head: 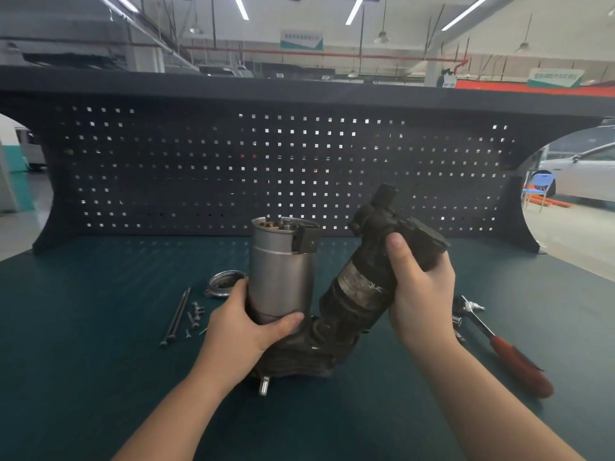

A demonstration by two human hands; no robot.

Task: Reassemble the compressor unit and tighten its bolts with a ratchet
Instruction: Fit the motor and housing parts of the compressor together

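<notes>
Gripping the compressor unit above the surface (100, 327), the left hand (244, 322) clasped its silver cylinder (281, 274) and the right hand (421, 291) its dark motor body (362, 287), while the end cap (223, 283), long bolts (178, 314), screws (194, 316) and ratchet (499, 341) lay unused, suggesting reassembly was barely begun.

Brushed bare metal, smooth satin, on silver cylinder (281, 274). Dark, grimy, rough cast look on compressor body (359, 294), worn label. Matt teal bench mat (100, 327). Matt black perforated metal backboard (199, 168). Shiny steel bolts (178, 316). Glossy red ratchet handle (519, 364), chrome shaft.
</notes>
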